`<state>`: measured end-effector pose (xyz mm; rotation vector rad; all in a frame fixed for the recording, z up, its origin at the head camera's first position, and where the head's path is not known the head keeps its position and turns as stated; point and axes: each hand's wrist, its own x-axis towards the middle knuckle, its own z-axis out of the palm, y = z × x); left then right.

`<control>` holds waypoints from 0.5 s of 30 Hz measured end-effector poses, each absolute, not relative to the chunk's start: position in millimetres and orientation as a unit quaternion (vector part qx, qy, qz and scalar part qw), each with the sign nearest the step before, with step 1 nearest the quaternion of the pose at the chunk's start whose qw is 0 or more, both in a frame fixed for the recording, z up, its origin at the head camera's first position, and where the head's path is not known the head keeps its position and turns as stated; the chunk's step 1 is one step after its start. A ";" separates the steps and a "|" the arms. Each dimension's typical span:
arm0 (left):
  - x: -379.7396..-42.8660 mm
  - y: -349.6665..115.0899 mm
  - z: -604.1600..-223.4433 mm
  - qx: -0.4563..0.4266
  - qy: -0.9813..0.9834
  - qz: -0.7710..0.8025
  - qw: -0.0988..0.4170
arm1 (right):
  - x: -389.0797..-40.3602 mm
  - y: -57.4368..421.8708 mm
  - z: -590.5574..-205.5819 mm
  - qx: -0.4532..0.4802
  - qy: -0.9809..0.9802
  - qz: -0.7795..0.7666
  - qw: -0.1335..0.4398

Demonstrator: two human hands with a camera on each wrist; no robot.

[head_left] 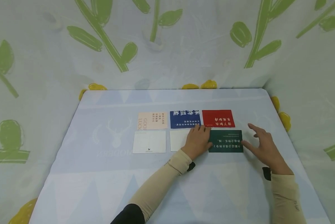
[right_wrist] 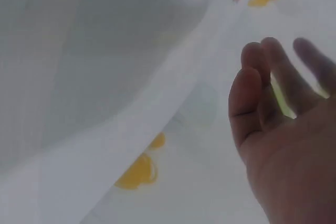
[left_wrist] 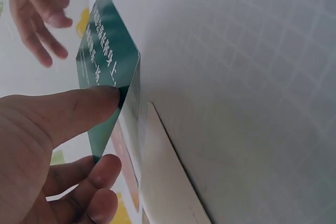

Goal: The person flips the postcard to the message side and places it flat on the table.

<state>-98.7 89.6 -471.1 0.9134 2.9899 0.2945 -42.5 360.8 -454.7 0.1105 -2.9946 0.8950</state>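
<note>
A dark green card (head_left: pixel 225 141) with white writing is at the right end of the front row. My left hand (head_left: pixel 197 141) pinches its left edge; the thumb (left_wrist: pixel 100 103) lies over the printed face and the fingers are at the edge. In the left wrist view the green card stands tilted above the white surface. My right hand (head_left: pixel 263 149) is just off the card's right edge, fingers spread and relaxed, holding nothing. Left of the green card lies a white card (head_left: pixel 178 140), partly hidden by my left hand.
In the back row lie a beige card (head_left: pixel 153 120), a blue card (head_left: pixel 185 118) and a red card (head_left: pixel 218 118). Another white card (head_left: pixel 149 142) is at the front left. Leaf-patterned cloth walls (head_left: pixel 184 59) surround the pale table (head_left: pixel 106 183).
</note>
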 end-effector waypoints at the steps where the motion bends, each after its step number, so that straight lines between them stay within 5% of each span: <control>1: -98.8 89.8 -471.1 0.290 0.952 0.093 0.000 | -41.5 363.3 -452.9 0.022 -0.956 0.291 0.004; 15: -94.5 90.2 -467.9 0.286 0.953 0.098 0.002 | -33.4 363.4 -457.3 -0.056 -0.941 0.316 -0.105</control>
